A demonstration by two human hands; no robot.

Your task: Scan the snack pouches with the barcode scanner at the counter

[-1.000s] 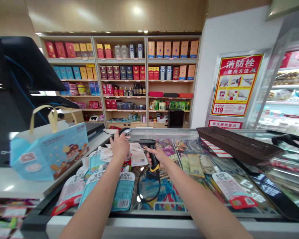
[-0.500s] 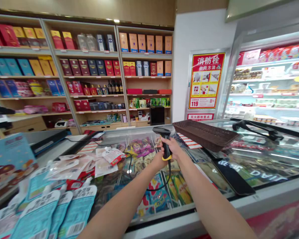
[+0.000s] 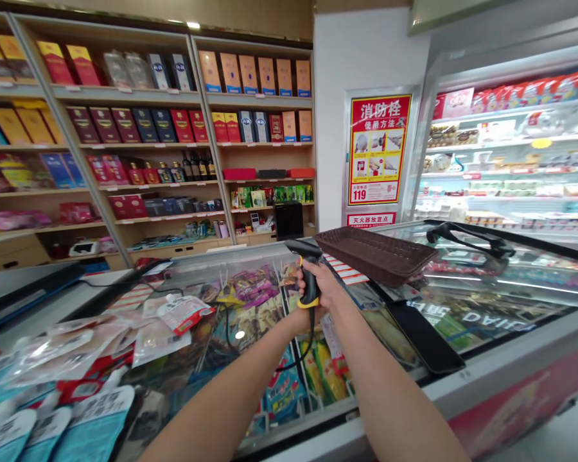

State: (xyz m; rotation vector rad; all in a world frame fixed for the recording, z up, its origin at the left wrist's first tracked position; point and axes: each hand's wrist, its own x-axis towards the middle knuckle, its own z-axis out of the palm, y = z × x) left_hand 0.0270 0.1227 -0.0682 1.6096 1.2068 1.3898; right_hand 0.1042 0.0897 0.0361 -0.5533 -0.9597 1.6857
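Note:
A black barcode scanner with yellow trim is held upright above the glass-topped freezer, its cable looping down from the handle. My right hand is closed around its grip, with fingertips showing on the left side of the handle. Right beside it, my left hand reaches in at the lower end of the handle; its fingers are hidden behind the scanner and the right hand. Under the glass lie purple snack bags and yellow corn packs.
A brown woven tray and a black flat panel lie on the freezer. Clear and red packets and blue spouted pouches are at left. Shelves of boxes stand behind, a lit fridge at right.
The view has turned right, so shelves, tray and pouches sit further left. Both hands stay together at the scanner, and less of the left hand shows.

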